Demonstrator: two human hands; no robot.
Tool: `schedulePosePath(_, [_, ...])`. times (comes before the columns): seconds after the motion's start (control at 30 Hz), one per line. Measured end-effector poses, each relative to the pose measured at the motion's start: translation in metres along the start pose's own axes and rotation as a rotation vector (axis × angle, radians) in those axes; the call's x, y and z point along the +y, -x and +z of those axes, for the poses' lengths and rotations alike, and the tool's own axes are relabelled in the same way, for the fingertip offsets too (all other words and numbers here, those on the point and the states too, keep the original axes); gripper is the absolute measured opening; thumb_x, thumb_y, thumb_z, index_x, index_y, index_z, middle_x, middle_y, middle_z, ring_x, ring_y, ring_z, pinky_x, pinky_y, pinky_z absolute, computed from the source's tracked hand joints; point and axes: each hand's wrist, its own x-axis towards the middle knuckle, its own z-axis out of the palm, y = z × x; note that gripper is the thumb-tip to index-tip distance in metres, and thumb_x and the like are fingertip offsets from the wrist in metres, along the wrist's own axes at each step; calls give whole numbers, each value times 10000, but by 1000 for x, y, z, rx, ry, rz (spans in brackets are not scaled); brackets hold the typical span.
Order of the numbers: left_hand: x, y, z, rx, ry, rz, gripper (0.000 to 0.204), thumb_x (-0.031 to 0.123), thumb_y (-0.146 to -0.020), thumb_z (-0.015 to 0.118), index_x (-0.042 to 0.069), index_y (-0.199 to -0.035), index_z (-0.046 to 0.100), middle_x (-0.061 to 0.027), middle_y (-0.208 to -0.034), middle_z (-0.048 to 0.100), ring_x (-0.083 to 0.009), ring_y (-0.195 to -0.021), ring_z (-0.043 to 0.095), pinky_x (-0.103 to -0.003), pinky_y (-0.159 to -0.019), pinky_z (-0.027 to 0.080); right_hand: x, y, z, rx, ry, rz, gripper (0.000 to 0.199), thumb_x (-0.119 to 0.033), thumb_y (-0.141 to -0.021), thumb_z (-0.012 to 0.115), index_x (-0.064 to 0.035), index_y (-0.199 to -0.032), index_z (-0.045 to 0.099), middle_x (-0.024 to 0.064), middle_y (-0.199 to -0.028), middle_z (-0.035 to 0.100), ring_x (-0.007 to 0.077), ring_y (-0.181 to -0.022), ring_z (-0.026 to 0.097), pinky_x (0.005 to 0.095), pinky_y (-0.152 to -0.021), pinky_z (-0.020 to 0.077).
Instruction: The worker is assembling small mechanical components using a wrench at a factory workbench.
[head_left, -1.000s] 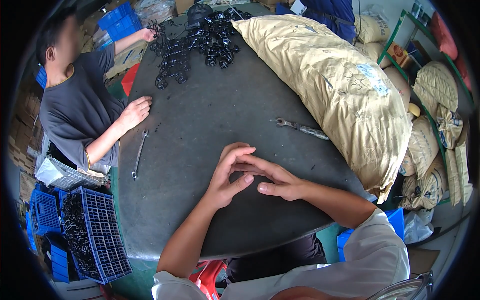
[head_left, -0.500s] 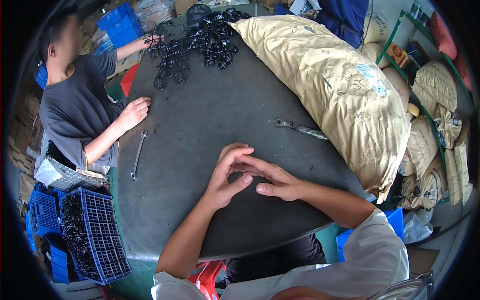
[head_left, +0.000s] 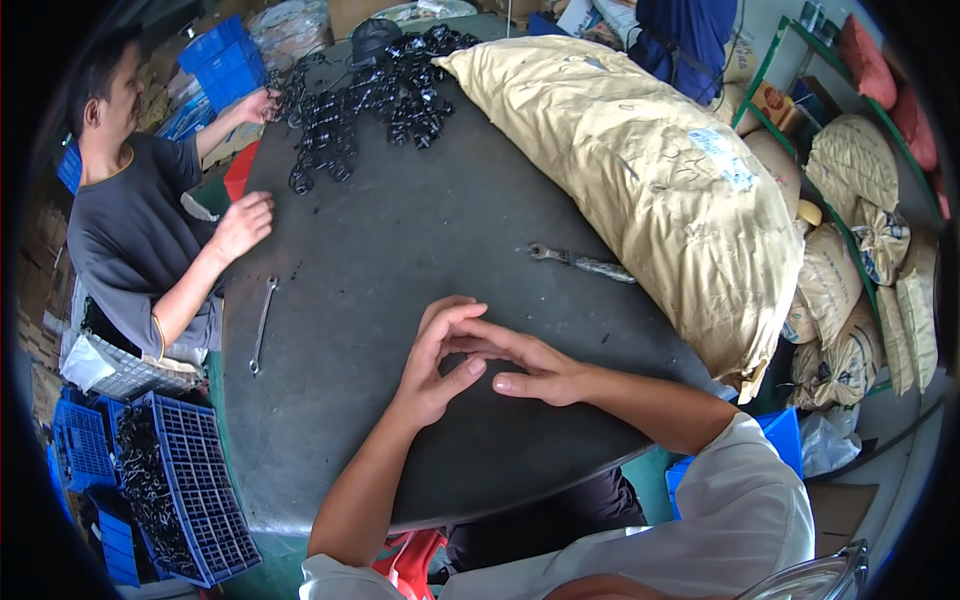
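My left hand [head_left: 432,365] and my right hand [head_left: 538,366] meet over the near part of the dark table [head_left: 400,240]. Their fingers are stretched and loosely curved, overlapping at the tips, with a gap between the thumbs. Neither hand holds anything. Beyond my right hand lies a wrench [head_left: 580,260] with a wrapped handle, beside a large tan sack [head_left: 640,170]. To the left, near the table edge, rests a slim metal wrench [head_left: 264,325].
A co-worker [head_left: 140,210] sits at the left edge, one hand at a pile of black looped parts [head_left: 390,90]. Blue crates [head_left: 200,480] stand at the lower left, one filled with dark parts. Stacked sacks [head_left: 845,290] and green shelving [head_left: 770,125] line the right side.
The view has shifted slightly, moving the table and sack leftward in the picture. My hands keep nearly the same pose. The co-worker's nearer hand has moved a little left.
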Motion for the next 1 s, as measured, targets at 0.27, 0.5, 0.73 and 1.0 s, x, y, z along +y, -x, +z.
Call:
schedulePosePath(0.27, [0, -1, -1, 8, 14, -9, 554, 262, -940, 710, 67, -1423, 519, -150, -1438, 399, -263, -1298, 502, -397, -1052, 457, 1, -4, -3, -24, -25, -1, 763, -278, -1020, 619, 21, -1592, 213, 199, -1551, 407, 303, -1472, 382, 422, -1220, 272])
schedulePosePath(0.5, [3, 0, 4, 39, 40, -9, 558, 224, -928, 717, 38, -1415, 518, -155, -1450, 388, -255, -1290, 509, -376, -1041, 477, 2, -3, -6, -51, -52, 14, 785, -333, -1026, 594, 20, -1601, 194, 222, -1585, 355, 327, -1504, 327, 454, -1229, 248])
schedulePosePath(0.73, [5, 2, 4, 71, -41, -37, 601, 303, -894, 752, 27, -1385, 542, -187, -1424, 397, -290, -1210, 579, -399, -986, 532, -6, 0, -6, -9, 110, -29, 749, -310, -1015, 624, 32, -1577, 267, 212, -1566, 392, 314, -1460, 396, 426, -1210, 301])
schedulePosePath(1.0, [10, -4, 0, 109, -271, 9, 526, 301, -841, 791, 22, -1261, 641, -218, -1337, 497, -306, -1166, 593, -409, -957, 525, -5, 1, -11, -18, 218, -37, 825, -362, -974, 664, 33, -1578, 265, 237, -1594, 343, 365, -1490, 349, 461, -1215, 299])
